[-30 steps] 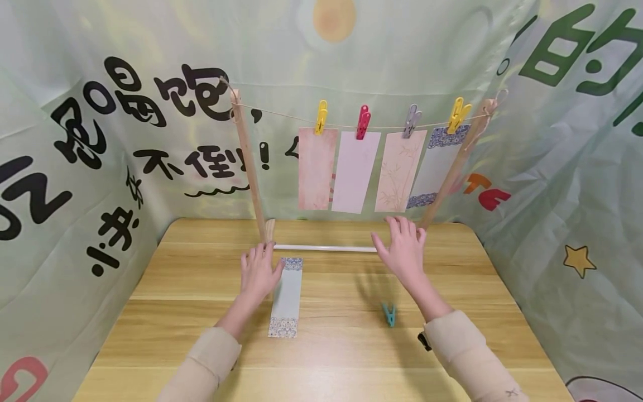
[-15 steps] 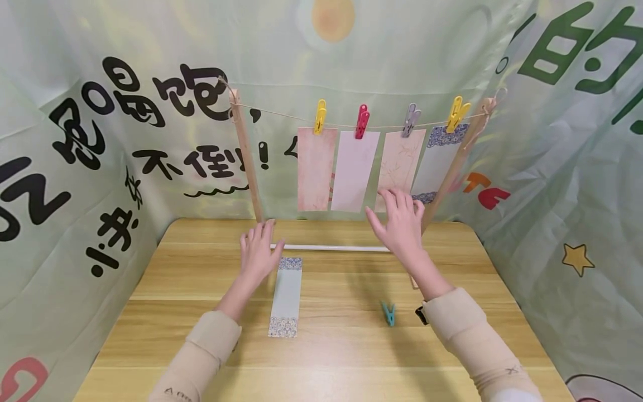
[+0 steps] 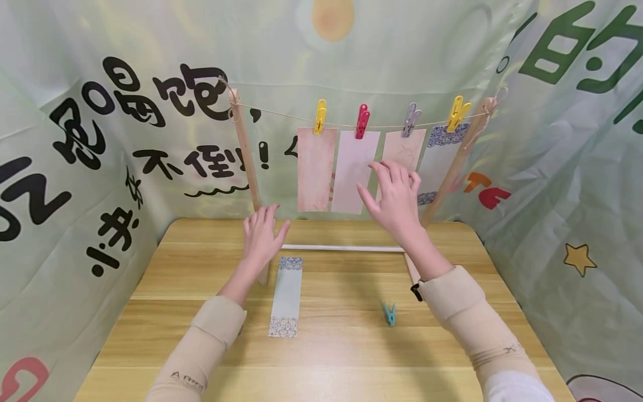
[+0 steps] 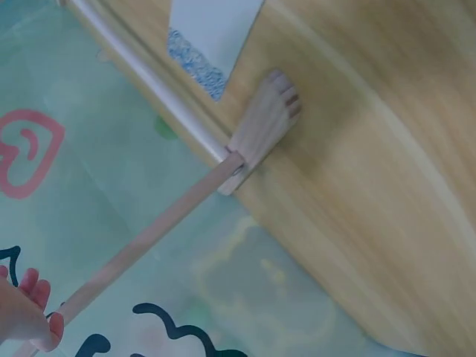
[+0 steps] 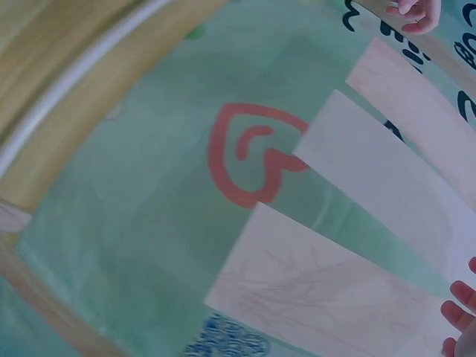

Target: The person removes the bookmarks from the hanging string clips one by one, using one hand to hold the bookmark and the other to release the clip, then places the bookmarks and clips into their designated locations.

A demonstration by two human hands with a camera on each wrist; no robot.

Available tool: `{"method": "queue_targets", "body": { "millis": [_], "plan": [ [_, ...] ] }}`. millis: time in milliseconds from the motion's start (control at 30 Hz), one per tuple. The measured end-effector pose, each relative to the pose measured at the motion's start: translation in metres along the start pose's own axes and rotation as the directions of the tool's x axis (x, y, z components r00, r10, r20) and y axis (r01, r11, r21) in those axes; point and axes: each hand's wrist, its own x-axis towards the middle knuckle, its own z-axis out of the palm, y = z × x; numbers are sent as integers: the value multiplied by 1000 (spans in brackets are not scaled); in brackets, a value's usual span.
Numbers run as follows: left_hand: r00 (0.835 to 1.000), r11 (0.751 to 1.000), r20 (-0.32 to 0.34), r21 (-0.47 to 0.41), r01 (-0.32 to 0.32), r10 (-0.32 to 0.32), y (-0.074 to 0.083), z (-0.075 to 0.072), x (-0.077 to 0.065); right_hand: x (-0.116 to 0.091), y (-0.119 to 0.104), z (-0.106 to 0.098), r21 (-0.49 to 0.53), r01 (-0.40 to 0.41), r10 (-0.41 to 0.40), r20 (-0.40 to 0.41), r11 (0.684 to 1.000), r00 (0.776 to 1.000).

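My left hand (image 3: 262,237), fingers spread, is beside the left wooden post (image 3: 248,162). In the left wrist view it appears near that post's upper part. My right hand (image 3: 397,198) is raised with spread, slightly bent fingers in front of the hanging pink card (image 3: 406,146) with a branch pattern, partly covering it. Several paper cards hang from the string (image 3: 281,115), among them a plain pink card (image 3: 316,170) and a lilac card (image 3: 355,173). A blue-patterned card (image 3: 436,162) hangs at the right end. Neither hand holds anything.
A white card (image 3: 286,293) with blue-patterned ends lies on the wooden table (image 3: 341,346). To its right is a teal clothespin (image 3: 389,314). A white rod (image 3: 346,248) joins the stand's feet, and the right post (image 3: 459,159) leans outward. Printed cloth (image 3: 166,33) surrounds the table.
Both hands have risen from the base of the stand. The right has moved higher, up in front of the hanging cards; the left has moved up slightly along its post.
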Motion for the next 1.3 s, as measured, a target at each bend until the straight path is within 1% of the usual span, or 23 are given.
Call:
{"method": "queue_targets", "body": {
  "millis": [167,300,467,633,767,1033,1133,1300],
  "plan": [
    [1000,999,-15,-34,-5,4,5,-3,8,14,-4,-6,-6,38,-38,-17,999,999],
    [1000,999,-15,-40,-11,10,6,-5,12,25,-6,-12,13,73,-73,-20,997,997],
    [999,999,-26,-45,-22,21,7,-7,18,40,-11,-19,29,119,-118,-45,992,992],
    [999,997,-27,-66,-28,26,10,-10,24,55,-17,-27,19,162,-161,-68,987,985],
    [999,996,-24,-81,-34,32,15,-12,28,66,-20,-28,15,197,-195,-90,980,977],
    [999,997,-21,-58,-43,41,21,-12,34,85,-23,-29,-5,230,-229,-102,973,968],
    [998,997,-27,-52,-51,49,22,-11,37,92,-26,-31,5,227,-226,-88,974,970],
    [998,997,-26,-52,-56,55,23,-11,40,103,-31,-32,10,188,-188,-5,982,982]
  ]
}}
